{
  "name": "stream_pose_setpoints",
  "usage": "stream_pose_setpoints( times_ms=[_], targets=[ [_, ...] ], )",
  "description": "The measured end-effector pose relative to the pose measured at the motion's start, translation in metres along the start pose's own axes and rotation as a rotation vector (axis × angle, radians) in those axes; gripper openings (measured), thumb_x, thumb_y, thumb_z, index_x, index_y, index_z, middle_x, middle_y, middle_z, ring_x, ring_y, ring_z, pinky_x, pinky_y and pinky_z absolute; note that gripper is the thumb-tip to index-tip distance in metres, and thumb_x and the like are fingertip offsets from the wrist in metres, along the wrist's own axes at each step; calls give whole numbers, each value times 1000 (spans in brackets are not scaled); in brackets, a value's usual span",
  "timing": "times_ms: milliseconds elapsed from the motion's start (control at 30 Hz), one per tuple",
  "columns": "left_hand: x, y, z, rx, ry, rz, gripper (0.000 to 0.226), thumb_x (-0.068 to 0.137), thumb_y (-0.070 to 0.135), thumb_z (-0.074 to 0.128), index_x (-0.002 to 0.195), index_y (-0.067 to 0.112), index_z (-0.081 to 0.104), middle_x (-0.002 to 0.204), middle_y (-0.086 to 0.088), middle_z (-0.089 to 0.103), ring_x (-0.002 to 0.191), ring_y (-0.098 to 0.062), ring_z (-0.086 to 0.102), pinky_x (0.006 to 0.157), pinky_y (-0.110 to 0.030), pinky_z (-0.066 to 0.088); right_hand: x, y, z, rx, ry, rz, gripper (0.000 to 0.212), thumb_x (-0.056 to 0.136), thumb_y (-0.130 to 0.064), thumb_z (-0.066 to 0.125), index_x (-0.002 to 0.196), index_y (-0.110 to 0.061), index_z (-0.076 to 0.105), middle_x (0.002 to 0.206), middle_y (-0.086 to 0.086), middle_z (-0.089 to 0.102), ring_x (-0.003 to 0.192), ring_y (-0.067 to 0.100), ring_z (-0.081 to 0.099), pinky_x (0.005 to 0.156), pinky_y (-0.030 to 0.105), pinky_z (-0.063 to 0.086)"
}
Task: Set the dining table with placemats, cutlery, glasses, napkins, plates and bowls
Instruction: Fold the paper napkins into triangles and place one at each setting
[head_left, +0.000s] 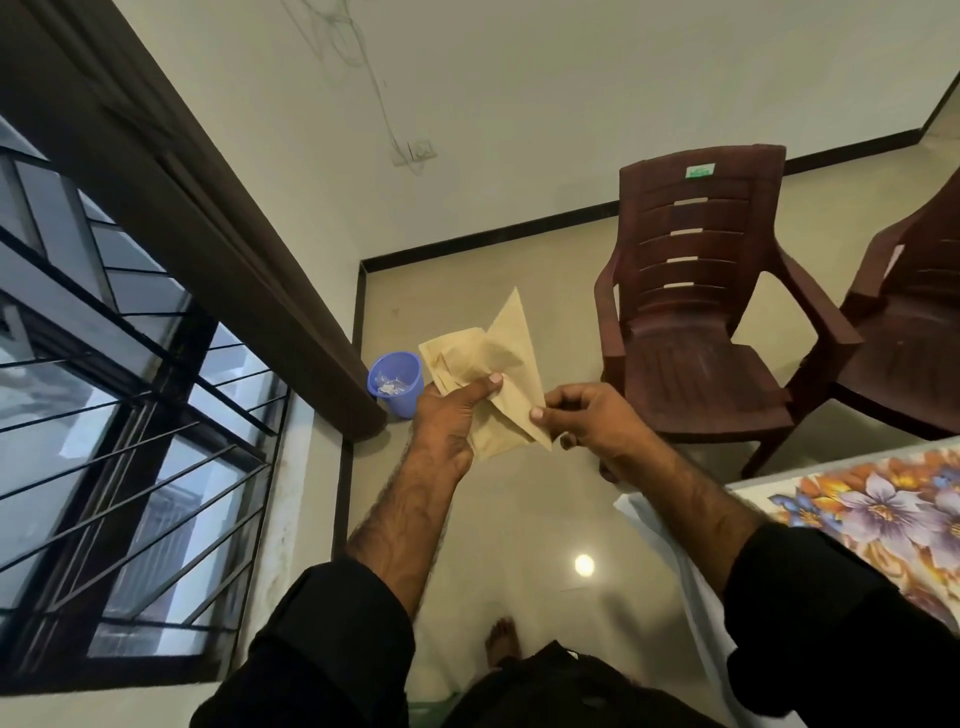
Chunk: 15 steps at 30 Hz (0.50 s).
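I hold a small stack of tan paper napkins (483, 358) up in front of me, above the floor. My left hand (447, 421) grips the stack from below, thumb pressed on its face. My right hand (582, 415) pinches the lower corner of one folded, triangular napkin (519, 374) at the right of the stack. The dining table (857, 514), covered with a flowered cloth, shows only its corner at the right edge, below and right of my right hand.
Two dark red plastic armchairs (696, 322) stand ahead on the right, close to the table. A blue plastic bin (396, 382) sits on the floor by a dark wooden post (218, 228). A barred window (114, 426) fills the left side. My bare foot (501, 642) shows below.
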<state>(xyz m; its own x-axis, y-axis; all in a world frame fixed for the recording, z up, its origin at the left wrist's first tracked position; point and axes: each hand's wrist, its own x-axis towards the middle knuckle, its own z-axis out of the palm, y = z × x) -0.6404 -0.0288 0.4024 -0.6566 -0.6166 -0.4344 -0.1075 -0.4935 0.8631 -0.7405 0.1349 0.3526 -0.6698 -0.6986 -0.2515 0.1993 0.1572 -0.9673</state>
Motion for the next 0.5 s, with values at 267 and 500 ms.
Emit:
stream_pose_setpoints(
  times_ms=[267,500],
  targets=[
    [-38,-9,30,132,-43,28,27,85,-7,81,103,12,73,95,-6,82,91,-26,76,91,-46,62,-31,-14,-46,-44,-29,4,23,87,-28,85,104,-13,79,97,5,79,84,16,65,70,30,48],
    [-60,-13,40,290,-185,37,26,88,-6,78,102,15,69,81,7,81,71,-7,77,66,-27,63,-37,-21,-44,-2,-68,17,24,85,-13,85,108,-9,79,102,3,81,93,22,70,76,34,50]
  ],
)
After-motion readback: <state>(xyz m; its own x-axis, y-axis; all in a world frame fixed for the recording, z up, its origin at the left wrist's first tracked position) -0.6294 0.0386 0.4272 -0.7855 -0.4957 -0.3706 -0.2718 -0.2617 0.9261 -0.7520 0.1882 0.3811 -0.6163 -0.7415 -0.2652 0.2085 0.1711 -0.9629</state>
